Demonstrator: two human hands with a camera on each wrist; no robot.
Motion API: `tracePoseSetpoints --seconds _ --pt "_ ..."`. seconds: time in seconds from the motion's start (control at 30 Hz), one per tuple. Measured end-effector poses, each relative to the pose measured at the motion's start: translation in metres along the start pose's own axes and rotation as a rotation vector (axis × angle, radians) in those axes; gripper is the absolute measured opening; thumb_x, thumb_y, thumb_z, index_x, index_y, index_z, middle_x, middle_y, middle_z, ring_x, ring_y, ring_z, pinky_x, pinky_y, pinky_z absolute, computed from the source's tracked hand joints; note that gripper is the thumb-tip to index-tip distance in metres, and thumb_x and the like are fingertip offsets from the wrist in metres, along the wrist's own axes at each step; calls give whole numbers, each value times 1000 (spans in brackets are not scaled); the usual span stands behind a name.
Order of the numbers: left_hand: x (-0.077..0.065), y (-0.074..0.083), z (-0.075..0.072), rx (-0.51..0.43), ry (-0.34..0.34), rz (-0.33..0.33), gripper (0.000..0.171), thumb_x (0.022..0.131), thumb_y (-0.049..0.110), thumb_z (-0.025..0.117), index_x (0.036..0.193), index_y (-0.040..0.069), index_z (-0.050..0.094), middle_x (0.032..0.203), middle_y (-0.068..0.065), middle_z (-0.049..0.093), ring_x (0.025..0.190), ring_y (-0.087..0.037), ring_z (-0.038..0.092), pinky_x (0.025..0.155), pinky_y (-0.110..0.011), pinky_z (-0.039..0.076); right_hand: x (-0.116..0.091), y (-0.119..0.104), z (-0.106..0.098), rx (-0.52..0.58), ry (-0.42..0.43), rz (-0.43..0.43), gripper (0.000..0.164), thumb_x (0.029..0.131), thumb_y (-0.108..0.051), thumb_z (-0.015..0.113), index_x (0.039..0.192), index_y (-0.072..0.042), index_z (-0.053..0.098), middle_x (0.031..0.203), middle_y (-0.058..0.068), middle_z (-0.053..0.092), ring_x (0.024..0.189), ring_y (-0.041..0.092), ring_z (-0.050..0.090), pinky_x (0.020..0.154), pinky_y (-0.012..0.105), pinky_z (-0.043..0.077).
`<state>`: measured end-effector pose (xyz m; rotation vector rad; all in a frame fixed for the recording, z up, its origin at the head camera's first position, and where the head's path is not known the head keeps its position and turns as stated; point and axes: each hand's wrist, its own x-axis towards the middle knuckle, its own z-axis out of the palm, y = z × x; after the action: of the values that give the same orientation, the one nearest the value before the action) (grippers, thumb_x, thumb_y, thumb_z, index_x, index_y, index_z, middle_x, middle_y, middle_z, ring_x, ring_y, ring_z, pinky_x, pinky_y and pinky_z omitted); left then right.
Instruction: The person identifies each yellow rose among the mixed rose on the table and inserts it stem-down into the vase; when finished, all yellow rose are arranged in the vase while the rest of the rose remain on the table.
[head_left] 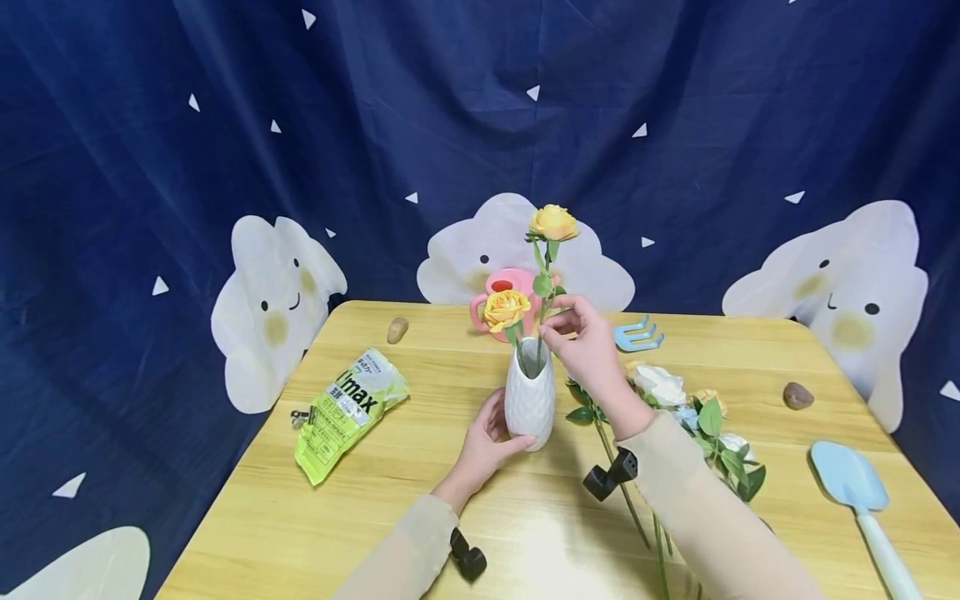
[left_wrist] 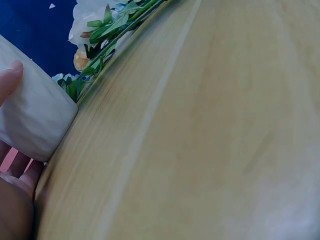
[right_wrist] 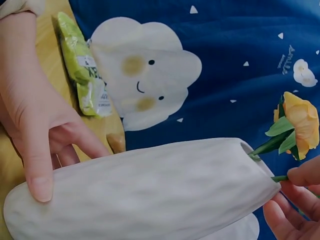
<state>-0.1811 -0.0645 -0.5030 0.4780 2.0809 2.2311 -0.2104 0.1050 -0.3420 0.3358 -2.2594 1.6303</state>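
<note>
A white textured vase (head_left: 529, 404) stands upright on the wooden table. My left hand (head_left: 487, 442) grips it low down, thumb across the front and fingers round the side. One yellow rose (head_left: 507, 310) leans out of the vase's mouth to the left. Above the rim, my right hand (head_left: 585, 342) pinches the stem of a second, taller yellow rose (head_left: 553, 223), whose lower end is inside the vase. In the right wrist view, the fingertips (right_wrist: 305, 172) hold that green stem right at the vase's mouth, and the left thumb (right_wrist: 40, 187) presses on the vase's lower part.
Behind the vase is a pink watering can (head_left: 480, 312). A green bag (head_left: 348, 412) lies to the left, near a tan stone (head_left: 397, 330). On the right are loose white flowers (head_left: 658, 386), a blue hand rake (head_left: 637, 335), a brown stone (head_left: 797, 396) and a blue shovel (head_left: 851, 477).
</note>
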Motion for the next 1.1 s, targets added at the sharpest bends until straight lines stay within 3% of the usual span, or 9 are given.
tracePoseSetpoints --seconds 0.3,0.53,0.77,1.1 --pt "0 1 1 2 2 5 78 73 -2 76 140 5 35 137 -13 45 125 -26 42 103 -40 34 -3 5 -1 -67 -45 -44 23 82 1 67 104 2 62 85 14 67 77 25 61 69 34 50" --pt "1 0 0 14 -2 4 78 74 -1 76 140 4 34 137 -13 46 124 -27 43 102 -40 34 -10 7 -7 -124 -51 -27 15 83 -4 68 97 0 68 87 11 67 79 22 61 68 33 51" --pt "2 -2 -1 21 2 -6 78 73 2 78 139 7 37 137 -10 46 124 -22 43 103 -38 34 -18 14 -17 -113 -59 8 15 83 -5 67 97 2 68 85 12 67 77 22 61 69 30 50" --pt "1 -2 0 26 8 -14 78 72 3 78 139 8 38 137 -10 47 123 -23 44 103 -38 34 -34 30 -40 -107 -47 75 17 85 -10 68 100 -3 67 84 10 66 72 14 59 60 23 49"
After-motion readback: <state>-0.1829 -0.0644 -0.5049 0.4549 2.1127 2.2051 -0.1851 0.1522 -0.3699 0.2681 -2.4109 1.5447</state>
